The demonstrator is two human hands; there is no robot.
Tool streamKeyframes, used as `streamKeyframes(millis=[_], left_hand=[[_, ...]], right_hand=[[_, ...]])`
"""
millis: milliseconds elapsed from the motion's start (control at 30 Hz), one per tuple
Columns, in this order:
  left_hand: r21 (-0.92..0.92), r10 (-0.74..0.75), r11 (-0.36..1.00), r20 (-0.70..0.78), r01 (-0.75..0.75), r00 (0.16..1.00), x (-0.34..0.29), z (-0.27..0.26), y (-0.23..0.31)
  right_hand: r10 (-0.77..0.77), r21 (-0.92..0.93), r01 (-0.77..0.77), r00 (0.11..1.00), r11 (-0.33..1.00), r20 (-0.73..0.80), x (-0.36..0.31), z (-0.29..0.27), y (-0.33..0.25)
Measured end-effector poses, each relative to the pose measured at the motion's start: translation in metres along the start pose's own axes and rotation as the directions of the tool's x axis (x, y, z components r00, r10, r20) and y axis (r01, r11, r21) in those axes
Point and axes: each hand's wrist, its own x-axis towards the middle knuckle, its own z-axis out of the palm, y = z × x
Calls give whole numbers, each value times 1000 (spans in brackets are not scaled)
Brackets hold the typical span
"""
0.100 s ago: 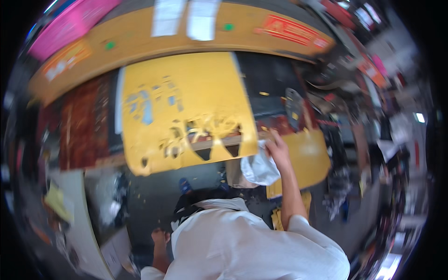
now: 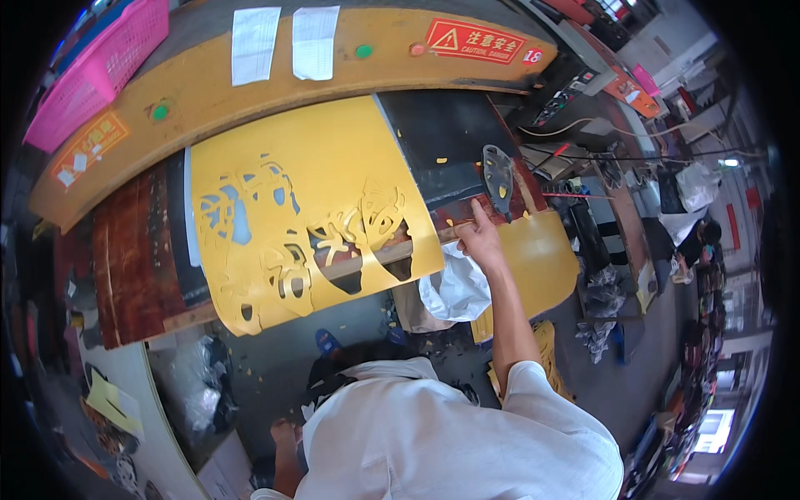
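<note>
My right hand [image 2: 481, 238] reaches over the bench edge beside the right side of a yellow sheet [image 2: 308, 142]. Its index finger stretches forward, and I see nothing held in it. Just beyond the fingertip lies a dark sole-shaped cutting die [image 2: 497, 177]. Shoe-part outlines are cut through the sheet's left and near portions, and its front edge hangs over the bench. Below my right wrist is a white bag [image 2: 457, 287]. Down at my left side, my left hand [image 2: 284, 433] has its fingers curled, with nothing showing in it.
An orange press beam [image 2: 192, 96] spans the back of the bench. Dark cutting board [image 2: 437, 125] shows right of the sheet, with yellow scraps on it. Another yellow sheet [image 2: 542, 258] lies at the right. A pink basket [image 2: 100, 71] stands far left.
My right hand has moved forward from beside the sheet's near right corner toward the cutting die, its index finger now extended. The whole view has shifted slightly. My left hand stays low.
</note>
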Motion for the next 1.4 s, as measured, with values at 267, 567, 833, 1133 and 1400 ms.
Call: streamKeyframes(millis=[267, 567, 833, 1133, 1400], left_hand=[[-30, 62, 998, 80, -59, 995, 58, -59, 61], [236, 115, 953, 299, -190, 947, 57, 47, 139], [283, 182, 910, 382, -302, 906, 18, 106, 181], [296, 217, 894, 375, -338, 901, -25, 126, 165], [309, 230, 888, 344, -341, 911, -56, 142, 140]], right_hand=[[82, -83, -107, 963, 991, -256, -27, 24, 19], [190, 144, -151, 928, 978, -320, -98, 1, 50], [201, 164, -153, 920, 975, -336, -133, -21, 74], [170, 204, -141, 977, 969, -129, -139, -11, 113], [220, -18, -220, 975, 975, 14, -169, -22, 173]])
